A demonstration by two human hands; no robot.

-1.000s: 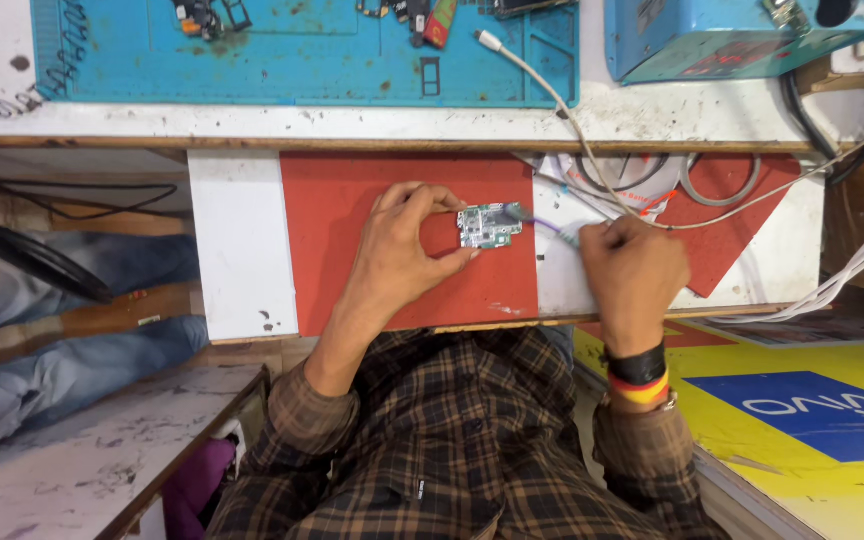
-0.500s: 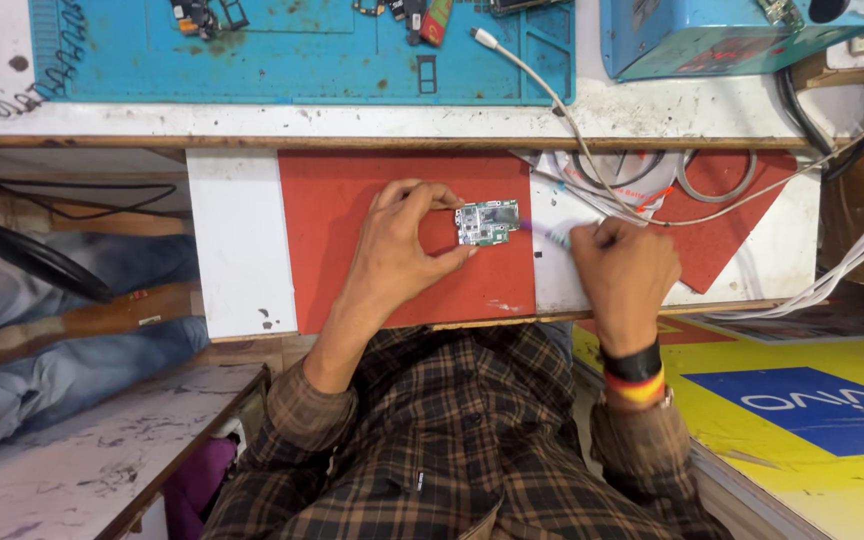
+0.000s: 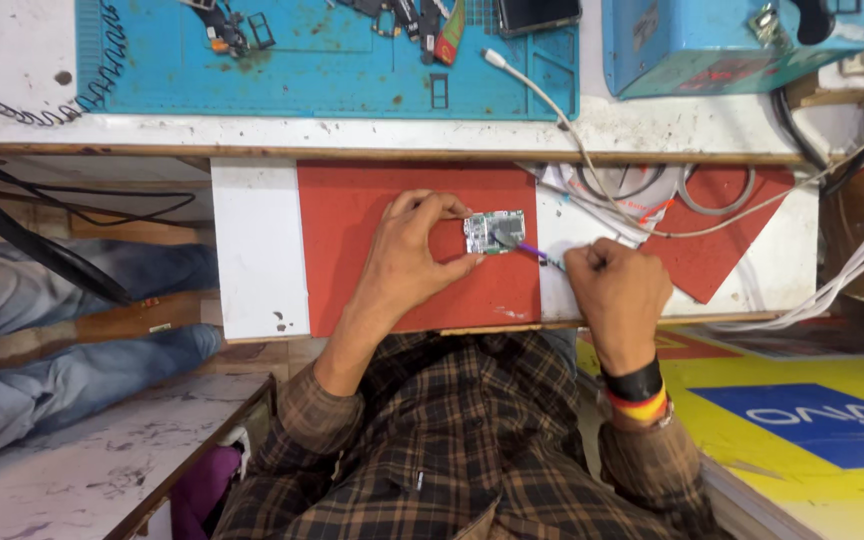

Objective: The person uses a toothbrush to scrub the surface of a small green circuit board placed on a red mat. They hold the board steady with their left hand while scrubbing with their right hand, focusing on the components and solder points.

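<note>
A small green circuit board (image 3: 493, 232) lies on a red mat (image 3: 352, 240) spread over a white pull-out board (image 3: 257, 250). My left hand (image 3: 407, 258) pinches the board's left edge between thumb and fingers. My right hand (image 3: 617, 288) is closed around a thin tool with a purple tip (image 3: 534, 253), and that tip touches the board's right side. A black and a striped band sit on my right wrist.
A blue work mat (image 3: 332, 65) with small tools and parts lies on the white bench above. A blue box-shaped unit (image 3: 722, 40) stands at upper right, with white cables (image 3: 592, 170) running from it. Another person's legs in jeans (image 3: 42, 340) are at left.
My right hand has shifted slightly left and brought the tool tip against the board. My left hand keeps its hold on the board.
</note>
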